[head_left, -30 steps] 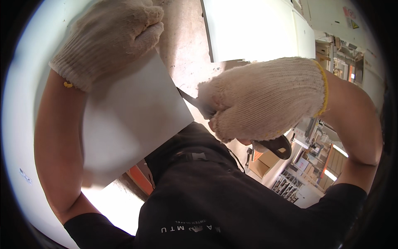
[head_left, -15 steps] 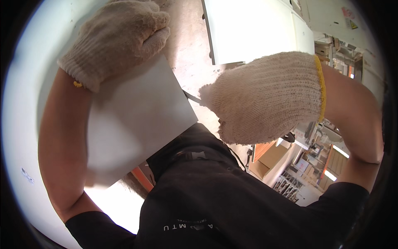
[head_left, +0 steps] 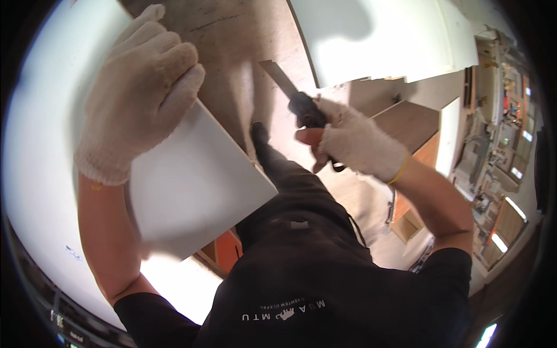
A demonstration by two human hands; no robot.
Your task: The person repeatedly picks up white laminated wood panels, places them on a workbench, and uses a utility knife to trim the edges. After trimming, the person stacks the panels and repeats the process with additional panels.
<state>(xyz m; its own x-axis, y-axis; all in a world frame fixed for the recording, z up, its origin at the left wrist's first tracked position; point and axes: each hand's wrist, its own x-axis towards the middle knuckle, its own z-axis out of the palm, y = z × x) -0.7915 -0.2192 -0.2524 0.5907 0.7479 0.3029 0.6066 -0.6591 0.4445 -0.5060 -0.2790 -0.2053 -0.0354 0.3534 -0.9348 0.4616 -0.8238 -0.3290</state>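
Note:
My left hand [head_left: 142, 95], in a pale knitted work glove, lies over the long edge of a white panel [head_left: 191, 188]. Its fingers bend at that edge, with the thumb alongside them; their undersides are hidden. To the right, my right hand [head_left: 354, 136] wears a similar glove that leaves fingertips bare. It is closed round the black handle of a flat-bladed hand tool [head_left: 281, 80]. The tool's straight metal blade points up and left, off the panel, above the floor. I cannot make out its exact kind.
Another white panel [head_left: 400, 43] stands at the far right of the floor [head_left: 232, 35]. Brown boards [head_left: 409, 122] sit beyond my right forearm. Shelving with assorted items [head_left: 510, 98] lines the right side. My leg and shoe [head_left: 261, 136] are beside the panel's corner.
My right hand has drawn back from close to the camera, bringing the tool's handle and blade into full sight. The left hand sits lower in view, its fingers more stretched.

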